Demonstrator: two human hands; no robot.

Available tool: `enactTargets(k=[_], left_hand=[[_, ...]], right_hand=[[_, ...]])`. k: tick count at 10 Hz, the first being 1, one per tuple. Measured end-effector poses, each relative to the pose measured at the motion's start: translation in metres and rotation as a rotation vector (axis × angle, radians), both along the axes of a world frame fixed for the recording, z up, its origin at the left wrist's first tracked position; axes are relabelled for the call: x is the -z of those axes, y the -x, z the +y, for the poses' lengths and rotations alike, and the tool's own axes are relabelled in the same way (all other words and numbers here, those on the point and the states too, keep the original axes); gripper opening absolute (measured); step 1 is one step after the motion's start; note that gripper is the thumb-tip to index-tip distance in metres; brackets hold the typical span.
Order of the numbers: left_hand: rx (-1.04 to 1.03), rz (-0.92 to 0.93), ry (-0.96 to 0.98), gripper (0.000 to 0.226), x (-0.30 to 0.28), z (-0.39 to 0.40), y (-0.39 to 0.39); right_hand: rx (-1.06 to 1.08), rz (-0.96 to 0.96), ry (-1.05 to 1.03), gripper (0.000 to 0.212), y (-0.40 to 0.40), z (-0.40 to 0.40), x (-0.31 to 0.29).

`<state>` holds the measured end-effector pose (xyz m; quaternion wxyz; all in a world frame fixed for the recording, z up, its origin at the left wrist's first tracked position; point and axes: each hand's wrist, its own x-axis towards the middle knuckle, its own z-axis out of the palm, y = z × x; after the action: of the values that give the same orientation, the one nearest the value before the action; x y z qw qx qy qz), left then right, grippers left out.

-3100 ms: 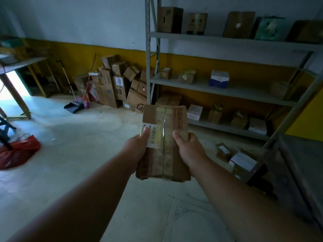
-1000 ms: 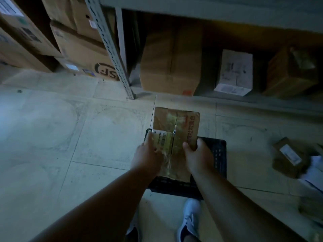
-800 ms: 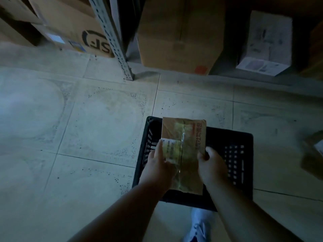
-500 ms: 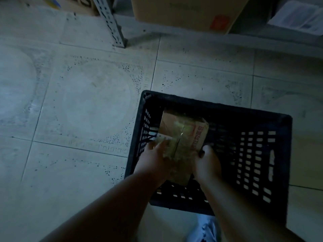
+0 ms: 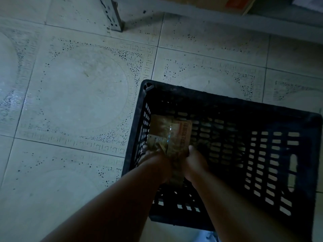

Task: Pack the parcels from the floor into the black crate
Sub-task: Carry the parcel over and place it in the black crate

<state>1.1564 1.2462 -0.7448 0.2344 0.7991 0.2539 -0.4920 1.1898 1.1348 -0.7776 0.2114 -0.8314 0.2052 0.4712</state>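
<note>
Taped cardboard parcel [image 5: 168,137] low in black crate [image 5: 227,103], against left wall. Left hand [image 5: 153,158] and right hand [image 5: 195,159] grip its near end, fingers curled. Looks light, stiff, tape maybe slick; hold by side edges. Dim view: bottom contact unclear.

Two bare forearms, no sleeves, no watch or rings showing — left hand [image 5: 153,159], right hand [image 5: 195,161]. At bottom edge, a sliver of pale shoe [image 5: 208,236] — blurred.
</note>
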Motion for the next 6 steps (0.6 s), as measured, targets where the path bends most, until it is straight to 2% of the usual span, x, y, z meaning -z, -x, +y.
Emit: enactTargets(k=[1,2,3,4,5,6], left_hand=[[0.160,0.150,-0.030,0.074,0.003,-0.007,0.003],[0.185,0.121,-0.067,0.087,0.011,-0.021,0.013],[0.193,0.102,-0.014,0.076,0.012,-0.031,0.019],[0.302,0.095,0.101,0.059,-0.012,-0.027,0.017],[0.245,-0.056,-0.028,0.042,-0.062,-0.015,0.015],[0.040,-0.346,-0.105,0.048,-0.145,-0.007,0.006]], right_hand=[[-0.086,-0.043,0.028,0.038,0.000,0.001,0.007],[-0.170,-0.022,0.038,0.039,0.000,0.001,0.009],[-0.247,0.061,0.071,0.044,-0.003,0.002,0.009],[-0.292,0.104,0.072,0.069,-0.012,0.000,-0.012],[-0.340,-0.060,0.078,0.075,-0.019,-0.004,-0.071],[-0.409,-0.357,-0.047,0.063,-0.015,-0.012,-0.161]])
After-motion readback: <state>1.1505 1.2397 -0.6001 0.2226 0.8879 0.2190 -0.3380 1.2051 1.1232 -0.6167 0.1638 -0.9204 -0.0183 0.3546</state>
